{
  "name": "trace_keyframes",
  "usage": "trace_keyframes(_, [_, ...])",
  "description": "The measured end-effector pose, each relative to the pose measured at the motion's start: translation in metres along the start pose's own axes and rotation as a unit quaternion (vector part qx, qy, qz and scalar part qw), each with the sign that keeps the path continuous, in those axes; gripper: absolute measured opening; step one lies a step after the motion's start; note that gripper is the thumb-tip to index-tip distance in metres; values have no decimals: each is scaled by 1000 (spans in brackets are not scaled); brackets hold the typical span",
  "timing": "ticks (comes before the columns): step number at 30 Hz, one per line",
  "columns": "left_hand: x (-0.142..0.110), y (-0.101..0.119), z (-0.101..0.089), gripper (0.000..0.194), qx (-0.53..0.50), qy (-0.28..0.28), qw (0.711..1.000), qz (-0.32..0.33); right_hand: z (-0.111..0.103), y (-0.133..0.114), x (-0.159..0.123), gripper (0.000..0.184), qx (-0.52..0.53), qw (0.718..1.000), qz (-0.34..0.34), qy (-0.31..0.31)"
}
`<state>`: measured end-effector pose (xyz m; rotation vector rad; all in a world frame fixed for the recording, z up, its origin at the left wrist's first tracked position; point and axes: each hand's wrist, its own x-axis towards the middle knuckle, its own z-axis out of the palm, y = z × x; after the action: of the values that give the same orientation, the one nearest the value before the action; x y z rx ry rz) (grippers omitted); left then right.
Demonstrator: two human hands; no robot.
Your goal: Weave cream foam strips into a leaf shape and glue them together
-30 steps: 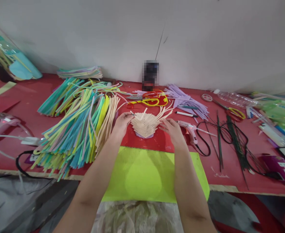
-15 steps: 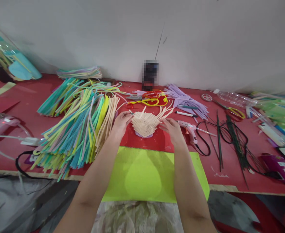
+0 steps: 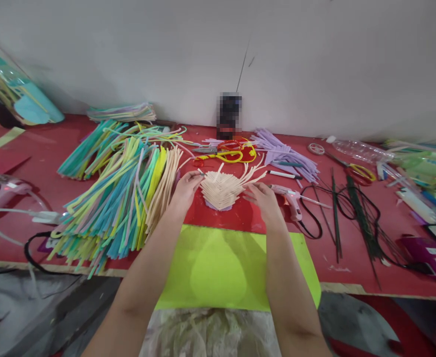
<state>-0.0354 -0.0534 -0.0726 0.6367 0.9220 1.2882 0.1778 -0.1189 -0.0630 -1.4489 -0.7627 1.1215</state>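
A cream piece of overlapping strips in a leaf-like chevron pattern point(image 3: 221, 191) lies on the red table, with a purple backing point(image 3: 223, 207) showing along its lower edge. Loose cream strips point(image 3: 253, 173) fan out from its upper right. My left hand point(image 3: 187, 189) is at the piece's left edge, fingers pinched together; a small dark tip shows there, too small to name. My right hand point(image 3: 261, 194) is by the right edge, its thumb and fingers somewhat apart, with nothing visible between them. Whether it touches the strips is hard to see.
Bundles of coloured pipe cleaners point(image 3: 110, 198) lie left. Yellow-handled scissors point(image 3: 233, 154) and purple stems point(image 3: 288, 153) are behind the piece. A pink glue gun point(image 3: 292, 198) with black cable, a white pen point(image 3: 283, 174) and dark wires point(image 3: 362, 213) lie right. A lime sheet point(image 3: 218, 267) is in front.
Almost nothing differs. Both hands stay at the piece's edges, and the view has shifted only very slightly.
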Motion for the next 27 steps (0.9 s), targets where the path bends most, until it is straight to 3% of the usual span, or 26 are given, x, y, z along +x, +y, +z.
trace_keyframes(18, [-3,1,0,20,23,1,1000,7,3,0,0,25,27,1000,-15,-4])
trace_keyframes(23, [0,-2,-4,18,50,10,999,20,-1,5,5,22,-15,999,-4,36])
trace_keyframes(27, [0,3,-3,20,86,26,993,71,-6,2,5,20,-57,996,-20,68])
